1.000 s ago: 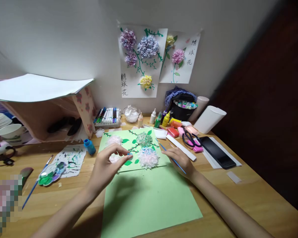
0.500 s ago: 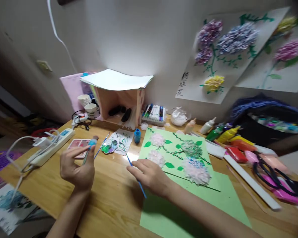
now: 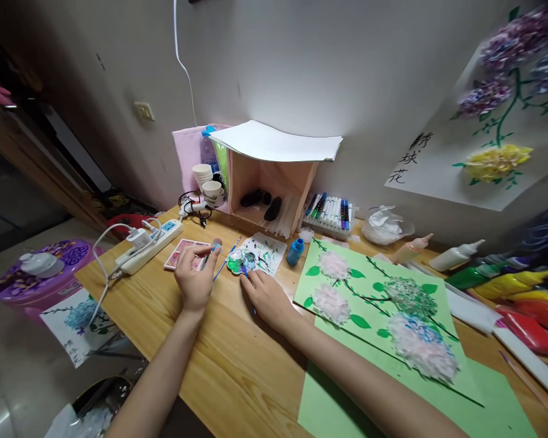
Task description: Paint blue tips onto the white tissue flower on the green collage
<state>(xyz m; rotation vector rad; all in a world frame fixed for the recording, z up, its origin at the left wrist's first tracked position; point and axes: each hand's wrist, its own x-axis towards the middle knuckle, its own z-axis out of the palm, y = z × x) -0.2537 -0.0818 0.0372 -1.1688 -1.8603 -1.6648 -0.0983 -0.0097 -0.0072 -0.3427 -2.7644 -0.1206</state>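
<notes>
Paintbrush (image 3: 245,266), thin and blue, sits in the narrow grip of the right hand (image 3: 267,298). The hand hides its middle, and its tip is hard to see against the messy paint palette (image 3: 234,265) on the wooden table (image 3: 237,353). The left hand (image 3: 194,277) pinches a small blue thing (image 3: 216,247); I cannot tell its shape. That hand also covers part of a pink tray (image 3: 171,261). Near the palette are smeary white paper (image 3: 274,252) and a round blue bottle (image 3: 295,252). Fluffy, ruffled flowers (image 3: 420,347) puff up from a flat green sheet (image 3: 354,252). The white wall picture (image 3: 438,167) is cut off at the right edge.
</notes>
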